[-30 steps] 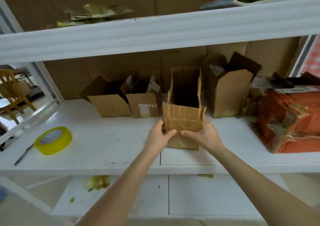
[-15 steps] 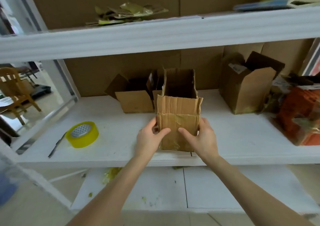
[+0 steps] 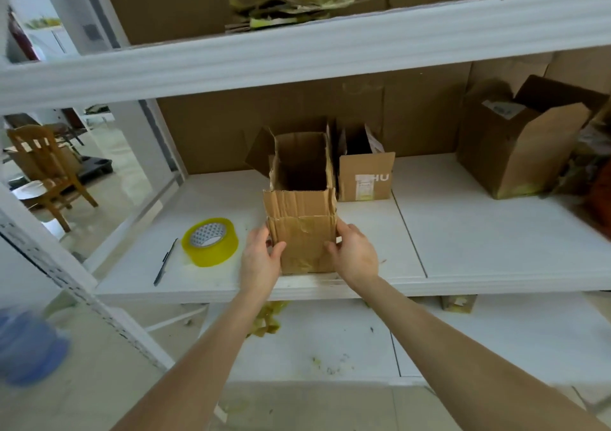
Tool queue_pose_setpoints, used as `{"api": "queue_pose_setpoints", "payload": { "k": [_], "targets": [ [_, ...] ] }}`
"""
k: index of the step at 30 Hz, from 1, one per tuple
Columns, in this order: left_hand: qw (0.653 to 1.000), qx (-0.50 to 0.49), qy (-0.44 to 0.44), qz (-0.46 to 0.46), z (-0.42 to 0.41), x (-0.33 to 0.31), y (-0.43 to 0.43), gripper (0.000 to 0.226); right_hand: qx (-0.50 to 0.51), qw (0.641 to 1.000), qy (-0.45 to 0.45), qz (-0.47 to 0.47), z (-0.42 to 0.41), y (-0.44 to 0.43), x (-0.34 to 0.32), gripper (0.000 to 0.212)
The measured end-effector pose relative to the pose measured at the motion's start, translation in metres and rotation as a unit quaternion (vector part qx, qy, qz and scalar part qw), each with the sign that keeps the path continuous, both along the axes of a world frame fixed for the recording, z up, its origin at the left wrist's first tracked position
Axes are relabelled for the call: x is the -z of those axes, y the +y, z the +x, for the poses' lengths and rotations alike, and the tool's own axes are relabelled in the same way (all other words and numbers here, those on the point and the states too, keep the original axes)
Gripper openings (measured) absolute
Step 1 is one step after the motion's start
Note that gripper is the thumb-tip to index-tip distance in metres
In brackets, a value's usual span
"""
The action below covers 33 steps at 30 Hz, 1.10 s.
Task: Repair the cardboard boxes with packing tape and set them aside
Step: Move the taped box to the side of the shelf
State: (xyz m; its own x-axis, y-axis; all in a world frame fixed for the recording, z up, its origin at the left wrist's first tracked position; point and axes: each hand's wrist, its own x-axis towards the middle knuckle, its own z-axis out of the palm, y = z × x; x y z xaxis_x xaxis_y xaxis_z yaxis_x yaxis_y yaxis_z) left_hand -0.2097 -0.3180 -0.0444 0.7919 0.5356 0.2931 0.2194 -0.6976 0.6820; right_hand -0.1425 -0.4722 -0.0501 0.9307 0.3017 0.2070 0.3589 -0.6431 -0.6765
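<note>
A worn, open-topped cardboard box (image 3: pixel 301 219) stands upright near the front edge of the white shelf (image 3: pixel 463 238). Old tape patches its creased front face. My left hand (image 3: pixel 261 255) grips its lower left corner, thumb on the front. My right hand (image 3: pixel 355 252) grips the lower right corner the same way. A roll of yellow packing tape (image 3: pixel 210 246) lies flat on the shelf to the left of the box. A dark pen-like tool (image 3: pixel 164 262) lies just left of the roll.
Behind the held box stand a small box marked "HU" (image 3: pixel 365 179) and another open box (image 3: pixel 261 152). A larger open box (image 3: pixel 519 143) sits at the back right. The upper shelf beam (image 3: pixel 297 50) hangs overhead. Tape scraps (image 3: pixel 267 318) litter the lower shelf. A wooden chair (image 3: pixel 46 172) is far left.
The box has been drawn leftward along the shelf, away from the large box and closer to the tape roll. Both hands keep their hold on its lower corners.
</note>
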Motion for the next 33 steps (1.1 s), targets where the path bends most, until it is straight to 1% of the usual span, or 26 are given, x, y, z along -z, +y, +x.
{"api": "queue_pose_setpoints", "payload": {
  "k": [2,4,5,6,8,9,10,12,14,16,19,21,26,30,33],
  "targets": [
    [1.000,0.005,0.014,-0.021,0.003,0.000,0.004,0.036,0.022,1.000,0.014,-0.010,0.001,0.010,0.003,0.043],
    [0.998,0.009,0.018,-0.061,0.007,0.000,0.003,0.050,0.037,0.999,0.030,-0.010,0.004,0.017,0.003,0.041],
    [0.996,-0.008,0.015,-0.090,0.007,0.001,0.000,0.055,0.040,0.998,0.044,-0.010,0.004,0.019,0.003,0.043],
    [0.992,-0.043,0.008,-0.120,0.004,0.003,-0.004,0.055,0.038,0.997,0.058,-0.014,0.004,0.019,0.005,0.048],
    [0.977,-0.105,-0.014,-0.185,-0.008,0.013,-0.019,0.039,0.040,0.995,0.082,-0.033,0.003,0.013,0.008,0.063],
    [0.972,-0.092,-0.012,-0.214,-0.016,0.019,-0.030,0.029,0.051,0.994,0.088,-0.044,0.003,0.008,0.009,0.067],
    [0.971,-0.052,0.001,-0.232,-0.023,0.025,-0.045,0.023,0.067,0.992,0.090,-0.053,0.004,0.000,0.010,0.068],
    [0.974,0.059,0.020,-0.216,-0.027,0.032,-0.074,0.025,0.105,0.989,0.088,-0.061,0.007,-0.018,0.007,0.065],
    [0.977,0.138,0.008,-0.163,-0.010,0.026,-0.098,0.030,0.140,0.985,0.079,-0.057,0.011,-0.039,-0.002,0.062],
    [0.974,0.188,0.001,-0.128,0.020,0.010,-0.120,0.038,0.174,0.982,0.066,-0.041,0.017,-0.065,-0.014,0.060],
    [0.967,0.234,0.033,-0.095,0.070,-0.016,-0.154,0.045,0.230,0.972,0.040,-0.025,0.032,-0.110,-0.033,0.060],
    [0.965,0.250,0.047,-0.066,0.100,-0.027,-0.177,0.046,0.261,0.965,0.023,-0.016,0.045,-0.144,-0.044,0.060],
    [0.967,0.251,0.043,-0.032,0.168,-0.036,-0.239,0.050,0.312,0.950,0.005,0.013,0.093,-0.234,-0.056,0.065],
    [0.970,0.240,0.036,-0.016,0.230,-0.035,-0.295,0.058,0.298,0.953,0.007,0.051,0.150,-0.299,-0.053,0.069],
    [0.975,0.211,0.058,-0.050,0.274,-0.034,-0.333,0.068,0.278,0.955,0.037,0.101,0.193,-0.337,-0.054,0.077]
  ]
}}
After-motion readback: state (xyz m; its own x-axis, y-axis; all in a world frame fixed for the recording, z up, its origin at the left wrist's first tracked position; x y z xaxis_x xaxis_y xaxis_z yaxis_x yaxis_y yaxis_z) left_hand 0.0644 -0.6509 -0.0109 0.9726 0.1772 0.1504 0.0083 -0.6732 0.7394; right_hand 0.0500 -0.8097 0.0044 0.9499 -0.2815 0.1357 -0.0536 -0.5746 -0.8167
